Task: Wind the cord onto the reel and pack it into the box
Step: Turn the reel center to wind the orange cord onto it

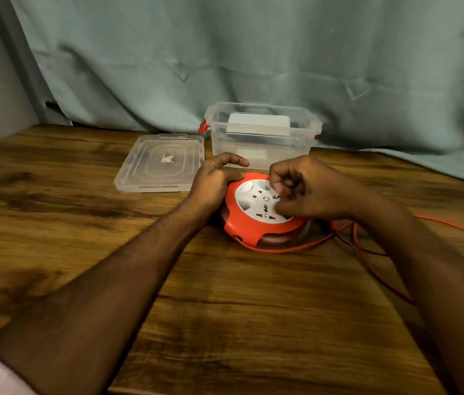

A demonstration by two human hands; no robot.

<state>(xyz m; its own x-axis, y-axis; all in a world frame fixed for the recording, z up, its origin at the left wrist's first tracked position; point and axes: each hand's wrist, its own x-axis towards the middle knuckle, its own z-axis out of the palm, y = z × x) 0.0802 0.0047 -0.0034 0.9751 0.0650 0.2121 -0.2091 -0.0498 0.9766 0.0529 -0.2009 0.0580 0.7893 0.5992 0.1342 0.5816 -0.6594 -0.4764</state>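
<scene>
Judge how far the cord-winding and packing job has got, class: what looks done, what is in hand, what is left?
Done: the box stands open, its lid lying beside it. In hand: the left hand steadies the reel while the right hand works at its white centre. Left: loose cord trails across the table; the reel is not yet boxed.

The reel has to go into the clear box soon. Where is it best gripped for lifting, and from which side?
Probably by the orange rim of the reel, one hand on each side, coming from above. It lies flat on the table, so the rim is what shows; the left hand already rests there. The loose cord trails right, so gather it first.
</scene>
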